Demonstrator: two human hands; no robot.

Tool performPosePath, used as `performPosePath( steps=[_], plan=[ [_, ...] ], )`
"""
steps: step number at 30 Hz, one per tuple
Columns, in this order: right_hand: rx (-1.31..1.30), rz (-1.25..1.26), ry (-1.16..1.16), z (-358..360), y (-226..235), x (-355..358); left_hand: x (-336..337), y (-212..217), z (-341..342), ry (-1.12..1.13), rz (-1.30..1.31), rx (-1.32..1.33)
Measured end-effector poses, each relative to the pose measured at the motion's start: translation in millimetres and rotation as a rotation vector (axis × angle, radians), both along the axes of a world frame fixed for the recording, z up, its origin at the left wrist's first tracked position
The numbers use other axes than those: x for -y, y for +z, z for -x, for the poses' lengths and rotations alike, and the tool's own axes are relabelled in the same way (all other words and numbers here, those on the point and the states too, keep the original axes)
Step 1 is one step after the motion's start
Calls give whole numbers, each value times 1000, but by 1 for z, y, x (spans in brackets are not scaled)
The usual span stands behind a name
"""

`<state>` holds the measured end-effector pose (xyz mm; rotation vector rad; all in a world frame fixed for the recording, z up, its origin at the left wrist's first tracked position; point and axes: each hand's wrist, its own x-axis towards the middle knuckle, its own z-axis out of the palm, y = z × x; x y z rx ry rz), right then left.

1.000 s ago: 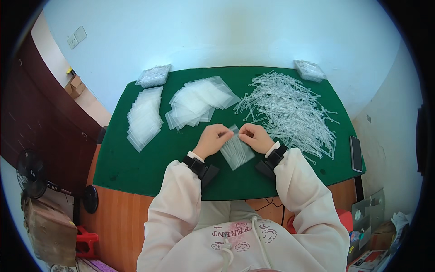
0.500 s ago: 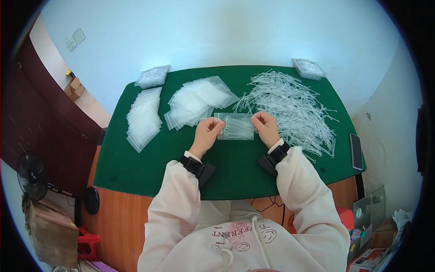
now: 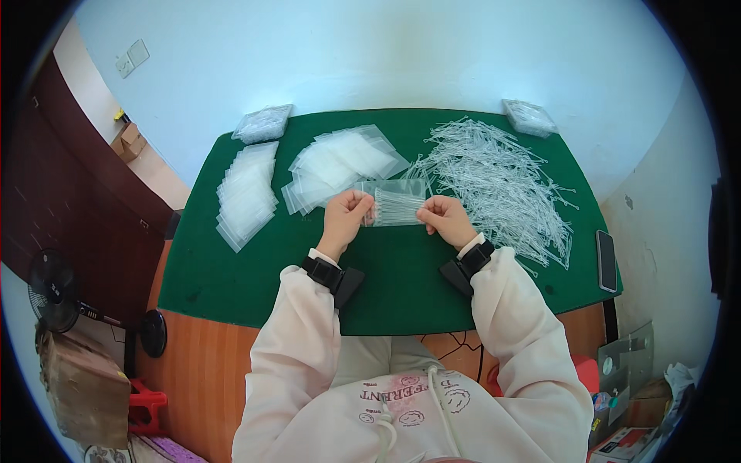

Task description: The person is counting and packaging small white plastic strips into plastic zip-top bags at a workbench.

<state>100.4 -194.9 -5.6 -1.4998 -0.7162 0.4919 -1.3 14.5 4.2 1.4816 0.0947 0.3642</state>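
Observation:
A clear plastic bag (image 3: 394, 187) with a bundle of thin clear sticks (image 3: 399, 208) inside spans the gap between my hands above the green table. My left hand (image 3: 345, 220) pinches its left end between thumb and fingers. At the right end, my right hand (image 3: 450, 221) grips the bag's lower part with closed fingers. Just beyond lies a spread heap of flat clear bags (image 3: 340, 162). To the right is a big loose pile of thin clear sticks (image 3: 494, 185), some with small rounded ends. Several overlapping clear bags (image 3: 248, 189) lie in a row at the left.
Two clear containers, one at the back left (image 3: 264, 123) and one at the back right (image 3: 530, 118), hold clear items. A phone (image 3: 607, 261) lies at the table's right edge. A fan (image 3: 54, 289) and a cardboard box (image 3: 85, 393) stand on the left floor.
Both hands have shifted slightly with the bag. The right hand has moved a little left and lower along the bag, whose upper edge now stands higher above the fingers.

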Motion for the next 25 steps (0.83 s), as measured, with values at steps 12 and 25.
performPosePath(
  steps=[12, 25],
  plan=[
    [22, 33, 73, -1, -4, 2, -70, 35, 62, -93, -144, -252],
    [191, 2, -41, -6, -12, -3, -204, -3, 135, 886, -798, -283]
  ],
)
